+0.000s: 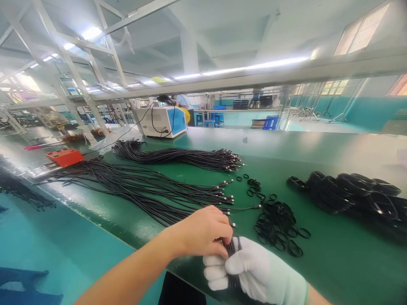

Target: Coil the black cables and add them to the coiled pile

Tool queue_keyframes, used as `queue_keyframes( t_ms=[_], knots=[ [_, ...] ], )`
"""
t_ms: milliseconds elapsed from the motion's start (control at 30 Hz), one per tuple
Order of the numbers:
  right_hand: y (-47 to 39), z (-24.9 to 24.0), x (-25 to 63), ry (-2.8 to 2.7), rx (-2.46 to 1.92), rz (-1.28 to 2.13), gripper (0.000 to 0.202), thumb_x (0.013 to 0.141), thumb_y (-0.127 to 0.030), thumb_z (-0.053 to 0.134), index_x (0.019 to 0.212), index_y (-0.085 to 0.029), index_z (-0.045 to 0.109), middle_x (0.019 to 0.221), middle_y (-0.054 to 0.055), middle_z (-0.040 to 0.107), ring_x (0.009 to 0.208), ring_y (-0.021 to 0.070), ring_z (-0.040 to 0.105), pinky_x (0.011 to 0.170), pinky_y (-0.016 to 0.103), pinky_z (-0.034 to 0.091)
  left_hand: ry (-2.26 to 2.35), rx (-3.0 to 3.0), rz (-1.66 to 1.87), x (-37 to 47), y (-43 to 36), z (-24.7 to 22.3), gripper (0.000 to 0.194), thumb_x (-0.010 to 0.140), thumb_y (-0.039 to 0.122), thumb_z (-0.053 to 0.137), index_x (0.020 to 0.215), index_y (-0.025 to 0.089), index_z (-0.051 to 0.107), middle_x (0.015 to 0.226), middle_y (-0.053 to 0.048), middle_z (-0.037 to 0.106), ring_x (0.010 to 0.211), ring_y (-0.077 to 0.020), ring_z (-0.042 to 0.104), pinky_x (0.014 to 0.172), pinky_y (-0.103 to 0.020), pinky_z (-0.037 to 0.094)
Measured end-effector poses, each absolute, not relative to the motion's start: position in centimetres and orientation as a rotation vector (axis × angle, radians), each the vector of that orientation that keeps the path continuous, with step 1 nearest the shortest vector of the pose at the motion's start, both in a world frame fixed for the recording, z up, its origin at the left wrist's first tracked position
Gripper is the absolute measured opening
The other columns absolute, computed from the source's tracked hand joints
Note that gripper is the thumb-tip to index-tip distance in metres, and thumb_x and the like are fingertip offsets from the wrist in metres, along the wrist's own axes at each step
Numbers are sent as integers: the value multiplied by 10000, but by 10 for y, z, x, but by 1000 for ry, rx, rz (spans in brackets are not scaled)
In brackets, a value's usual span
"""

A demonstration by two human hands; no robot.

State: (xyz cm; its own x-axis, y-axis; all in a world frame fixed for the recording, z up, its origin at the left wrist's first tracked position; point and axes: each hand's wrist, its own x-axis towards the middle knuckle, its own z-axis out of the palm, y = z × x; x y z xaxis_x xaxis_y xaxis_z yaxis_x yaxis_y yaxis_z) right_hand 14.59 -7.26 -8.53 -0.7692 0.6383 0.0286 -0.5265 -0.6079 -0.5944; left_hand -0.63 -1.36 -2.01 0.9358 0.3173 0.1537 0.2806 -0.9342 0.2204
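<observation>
In my right hand [256, 269], which wears a white glove, a coiled black cable [234, 279] is gripped upright near the table's front edge. My bare left hand [208, 232] is closed over the coil's upper end, fingers pinched against it. Just beyond lie loose black cables [140, 192] with their metal plugs pointing right. To the right of my hands is a pile of small black bands [276, 222]. Part of the coil is hidden by my fingers.
Behind the loose cables lies a thick cable bundle [178, 156]. Finished-looking cable coils [346, 192] are heaped at right. A red control box [65, 157] stands at left, a white and blue machine [163, 122] at the back. The green table [210, 137] has a metal frame overhead.
</observation>
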Motion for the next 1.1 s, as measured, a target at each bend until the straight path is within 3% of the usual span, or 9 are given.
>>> queue_keyframes(
  t_ms=[133,233,400,533,700,833,1000,1100],
  knots=[
    [-72,-87,145,-627,-260,2428,123,679,-59,579,757,-102,495,676,-9,371,609,97,426,637,273,346,507,2890,376,-9,-10,-19,89,781,257,670,746,187,628,923,-1,640,936,-147,540,888,-259,374],
    [-70,-91,147,-611,-311,2442,118,699,-94,576,811,-82,543,665,15,465,623,133,514,664,321,407,582,3023,413,-10,-16,-14,78,821,280,613,796,216,651,1038,-13,613,1001,-196,504,874,-324,370],
    [-70,-95,154,-613,-300,2487,289,692,-185,643,946,-50,614,758,100,654,697,211,642,752,430,463,549,3072,33,1,-22,3,196,837,265,584,662,176,589,740,2,602,707,-137,546,595,-237,392],
    [-75,-94,160,-619,-230,2514,347,702,-233,666,1002,-63,630,867,113,706,811,242,675,807,419,466,648,2582,-39,6,-11,13,112,772,251,663,700,196,597,651,47,591,623,-104,559,521,-183,382],
    [-79,-96,163,-646,-135,2502,284,727,-231,629,971,-86,632,762,100,718,947,282,645,747,395,493,713,1986,102,1,-10,0,137,745,301,656,738,194,571,579,77,522,432,-58,448,433,-166,366],
    [-78,-96,163,-723,-122,2380,287,768,-251,571,957,-44,630,685,132,706,828,296,676,606,345,517,827,1797,383,-2,-31,-15,129,758,291,620,755,176,561,573,70,490,440,-58,411,410,-160,339],
    [-75,-90,158,-826,-176,2376,286,748,-236,591,942,-33,647,717,132,709,873,286,664,725,387,509,958,2246,564,-6,-54,-15,105,847,179,499,841,189,604,780,23,584,665,-90,526,597,-171,425],
    [-76,-86,156,-965,-271,2322,282,728,-237,629,920,-33,660,732,130,704,815,248,661,780,386,484,1034,2730,558,-13,-65,-18,194,860,126,428,768,174,592,780,-11,583,646,-116,521,594,-212,431]
  ],
)
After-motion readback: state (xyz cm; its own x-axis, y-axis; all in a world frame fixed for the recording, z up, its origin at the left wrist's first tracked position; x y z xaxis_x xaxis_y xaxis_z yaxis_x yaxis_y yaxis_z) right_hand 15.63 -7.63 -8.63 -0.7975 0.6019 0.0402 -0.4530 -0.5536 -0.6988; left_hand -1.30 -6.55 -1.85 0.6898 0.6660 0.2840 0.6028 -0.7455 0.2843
